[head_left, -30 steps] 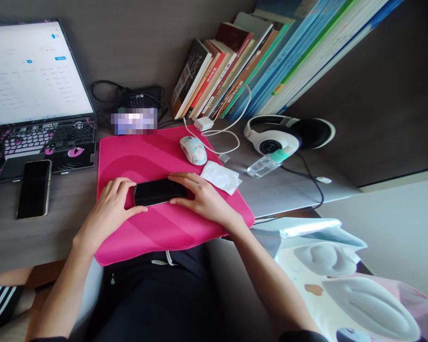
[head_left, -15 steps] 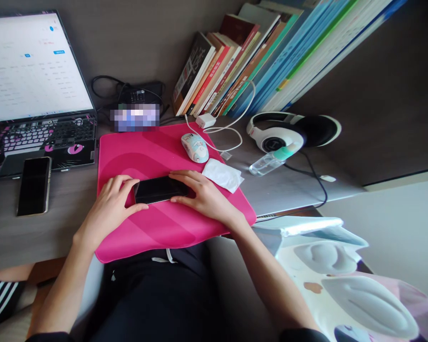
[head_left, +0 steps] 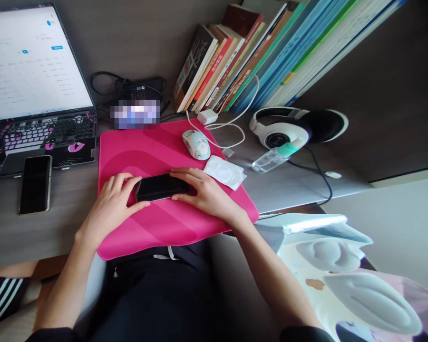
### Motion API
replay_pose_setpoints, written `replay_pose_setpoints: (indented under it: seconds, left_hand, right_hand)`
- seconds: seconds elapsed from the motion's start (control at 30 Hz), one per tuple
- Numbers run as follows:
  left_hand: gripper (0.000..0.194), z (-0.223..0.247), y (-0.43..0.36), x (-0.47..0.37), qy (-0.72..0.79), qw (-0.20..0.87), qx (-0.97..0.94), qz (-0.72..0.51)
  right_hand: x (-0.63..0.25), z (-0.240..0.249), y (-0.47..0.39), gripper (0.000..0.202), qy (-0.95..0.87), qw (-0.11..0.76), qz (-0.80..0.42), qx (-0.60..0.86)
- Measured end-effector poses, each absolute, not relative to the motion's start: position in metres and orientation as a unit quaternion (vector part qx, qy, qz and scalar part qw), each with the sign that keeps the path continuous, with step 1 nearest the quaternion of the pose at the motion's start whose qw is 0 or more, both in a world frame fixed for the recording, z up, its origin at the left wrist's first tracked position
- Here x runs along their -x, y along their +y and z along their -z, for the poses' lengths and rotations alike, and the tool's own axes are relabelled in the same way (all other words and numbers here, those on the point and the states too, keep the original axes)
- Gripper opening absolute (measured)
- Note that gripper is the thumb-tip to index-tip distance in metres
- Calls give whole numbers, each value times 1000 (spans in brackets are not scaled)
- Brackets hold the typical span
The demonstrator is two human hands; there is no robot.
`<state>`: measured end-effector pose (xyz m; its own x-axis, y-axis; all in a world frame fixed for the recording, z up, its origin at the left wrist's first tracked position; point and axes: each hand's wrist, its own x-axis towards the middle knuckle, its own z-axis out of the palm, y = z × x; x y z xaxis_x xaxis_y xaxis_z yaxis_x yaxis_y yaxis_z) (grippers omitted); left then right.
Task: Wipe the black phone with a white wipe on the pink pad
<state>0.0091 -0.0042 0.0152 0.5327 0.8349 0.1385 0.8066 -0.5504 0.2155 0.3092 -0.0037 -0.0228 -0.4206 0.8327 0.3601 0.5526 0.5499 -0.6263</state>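
A black smartphone [head_left: 157,187] lies sideways on or just over the pink desk mat [head_left: 142,142], its screen dark and facing up. My left hand [head_left: 116,202] grips its left end, thumb along the near edge and fingers at the far corner. At the other end, my right hand [head_left: 199,192] holds the phone the same way, covering its right end. A patterned mouse [head_left: 196,145] and a folded white tissue or wipe [head_left: 224,172] lie just beyond my right hand.
At the left stand an open laptop [head_left: 39,66] and a second phone [head_left: 35,184]. Books [head_left: 214,66] line the back. A white charger with cable [head_left: 207,117], a clear bottle [head_left: 269,160] and headphones [head_left: 292,128] lie to the right. Below them are pale bags [head_left: 314,228].
The view has shifted very slightly. Both hands keep the same hold on the smartphone, and nothing else has visibly moved.
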Motion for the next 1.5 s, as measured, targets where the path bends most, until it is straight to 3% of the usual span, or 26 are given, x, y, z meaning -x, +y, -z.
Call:
replay_pose_setpoints:
  seconds: [1.5]
  left_hand:
    - [69,-14,-2,-9,460,22,-883,-89]
  right_hand:
    - [-310,22,-3,54,-823,323,-199,421]
